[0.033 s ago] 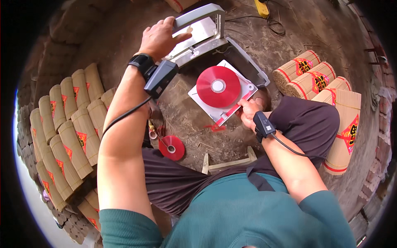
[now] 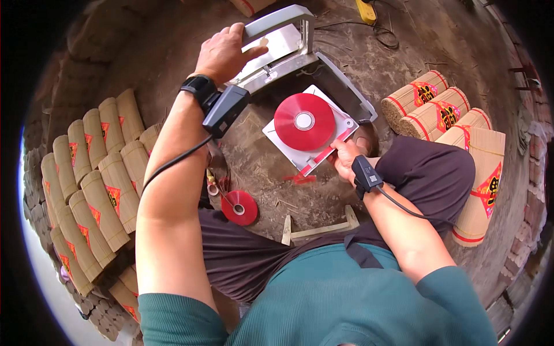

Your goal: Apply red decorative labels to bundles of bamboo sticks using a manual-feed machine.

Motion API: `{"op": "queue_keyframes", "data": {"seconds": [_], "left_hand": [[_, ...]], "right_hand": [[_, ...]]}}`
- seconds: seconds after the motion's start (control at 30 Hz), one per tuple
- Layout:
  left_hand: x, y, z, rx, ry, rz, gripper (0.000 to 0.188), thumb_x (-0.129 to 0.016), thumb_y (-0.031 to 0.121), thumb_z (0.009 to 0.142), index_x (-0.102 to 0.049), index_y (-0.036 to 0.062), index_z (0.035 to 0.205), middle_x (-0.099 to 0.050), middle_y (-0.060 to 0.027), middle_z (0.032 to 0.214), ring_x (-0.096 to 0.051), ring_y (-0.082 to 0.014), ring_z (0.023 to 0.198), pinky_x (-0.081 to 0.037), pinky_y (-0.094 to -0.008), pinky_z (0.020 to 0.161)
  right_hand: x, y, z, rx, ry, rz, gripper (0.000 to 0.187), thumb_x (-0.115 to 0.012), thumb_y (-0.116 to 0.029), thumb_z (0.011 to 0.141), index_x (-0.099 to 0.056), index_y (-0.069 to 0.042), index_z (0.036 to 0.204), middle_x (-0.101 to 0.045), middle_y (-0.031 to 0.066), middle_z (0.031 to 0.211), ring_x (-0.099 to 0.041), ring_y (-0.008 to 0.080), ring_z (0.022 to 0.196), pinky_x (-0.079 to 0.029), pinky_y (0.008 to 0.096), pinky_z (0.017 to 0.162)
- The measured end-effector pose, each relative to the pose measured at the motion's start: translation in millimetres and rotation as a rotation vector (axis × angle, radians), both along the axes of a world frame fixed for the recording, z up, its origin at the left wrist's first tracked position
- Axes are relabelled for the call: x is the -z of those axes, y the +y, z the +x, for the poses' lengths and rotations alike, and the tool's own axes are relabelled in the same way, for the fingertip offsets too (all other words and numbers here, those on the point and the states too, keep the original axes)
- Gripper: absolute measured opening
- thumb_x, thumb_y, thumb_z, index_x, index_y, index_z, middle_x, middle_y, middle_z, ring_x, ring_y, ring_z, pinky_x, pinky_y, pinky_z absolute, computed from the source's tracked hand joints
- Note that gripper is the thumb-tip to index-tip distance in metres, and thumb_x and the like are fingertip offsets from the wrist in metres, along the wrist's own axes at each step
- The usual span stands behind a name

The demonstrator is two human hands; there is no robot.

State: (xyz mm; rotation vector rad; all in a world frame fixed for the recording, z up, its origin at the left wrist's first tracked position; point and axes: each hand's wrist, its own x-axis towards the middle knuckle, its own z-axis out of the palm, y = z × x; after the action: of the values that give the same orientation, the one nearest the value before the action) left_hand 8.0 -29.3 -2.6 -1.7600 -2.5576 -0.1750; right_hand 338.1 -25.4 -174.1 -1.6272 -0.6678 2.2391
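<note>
- Currently, the left hand [image 2: 222, 55] is at the near end of the raised grey handle bar [image 2: 280, 22], fingers touching it and thumb spread apart. Whether the fingers wrap around the bar cannot be told.
- The right hand [image 2: 349, 158] is at the edge of the white plate [image 2: 297, 158], beside the red strip [image 2: 323, 154]. Its fingers are narrowly set; the far ones are hidden, so whether they pinch the strip cannot be told.
- The red roll [image 2: 294, 130] lies flat on the white plate, between the handle bar and the person's legs.
- A second red roll [image 2: 247, 209] lies on the ground, near the left leg.
- Each wrist carries a black sensor unit [image 2: 228, 111] with a cable.
- Tan stick bundles [image 2: 101, 199] with red labels are stacked at the left; red-banded bundles [image 2: 447, 115] lie at the right, near the knee.
- A yellow object [image 2: 366, 11] lies beyond the handle bar.
</note>
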Motion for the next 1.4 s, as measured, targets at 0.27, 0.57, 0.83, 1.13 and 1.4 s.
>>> {"op": "queue_keyframes", "data": {"seconds": [0.27,0.57,0.83,1.13,1.4], "left_hand": [[11,21,-10,0.07,0.128,0.098,0.05,-0.065,0.051,0.085,-0.06,0.0087,0.112,-0.067,-0.0148,0.089,-0.065,-0.0357,0.085,-0.052,-0.043,0.072],[-16,42,-36,0.015,-0.07,0.136,0.033,-0.075,0.028,0.08,-0.061,0.0035,0.098,-0.065,-0.019,0.081,-0.065,-0.0379,0.076,-0.051,-0.0409,0.068],[-12,46,-51,0.11,-0.05,0.185,0.03,-0.073,0.026,0.082,-0.061,0.0032,0.097,-0.065,-0.0198,0.081,-0.065,-0.0378,0.077,-0.051,-0.0408,0.068],[-9,50,-74,0.118,0.0,0.125,0.026,-0.069,0.026,0.085,-0.06,0.0036,0.095,-0.064,-0.0211,0.08,-0.064,-0.0399,0.077,-0.05,-0.0423,0.067],[-19,53,-87,0.132,-0.016,0.146,0.027,-0.066,0.028,0.089,-0.061,0.0026,0.095,-0.064,-0.0212,0.081,-0.064,-0.0382,0.076,-0.05,-0.0411,0.068]], "right_hand": [[72,-1,-29,0.047,-0.029,-0.078,0.024,-0.062,-0.005,0.077,-0.049,-0.003,0.098,-0.057,0.0098,0.088,-0.058,0.02,0.077,-0.05,0.0359,0.056],[90,17,-84,0.059,-0.042,-0.101,0.027,-0.059,-0.006,0.078,-0.049,-0.007,0.103,-0.058,0.0079,0.091,-0.057,0.0196,0.075,-0.047,0.0338,0.056],[80,20,-122,0.055,-0.09,-0.081,0.03,-0.06,-0.007,0.08,-0.052,-0.009,0.108,-0.061,0.0065,0.093,-0.058,0.0177,0.069,-0.046,0.0311,0.052],[75,19,-147,0.033,-0.108,-0.075,0.025,-0.06,-0.009,0.086,-0.056,-0.005,0.111,-0.063,0.0065,0.1,-0.06,0.0179,0.074,-0.05,0.0314,0.057],[69,14,-163,-0.009,-0.049,-0.126,0.023,-0.063,-0.007,0.085,-0.056,0.002,0.105,-0.061,0.0117,0.1,-0.061,0.0201,0.076,-0.054,0.0313,0.059]]}}
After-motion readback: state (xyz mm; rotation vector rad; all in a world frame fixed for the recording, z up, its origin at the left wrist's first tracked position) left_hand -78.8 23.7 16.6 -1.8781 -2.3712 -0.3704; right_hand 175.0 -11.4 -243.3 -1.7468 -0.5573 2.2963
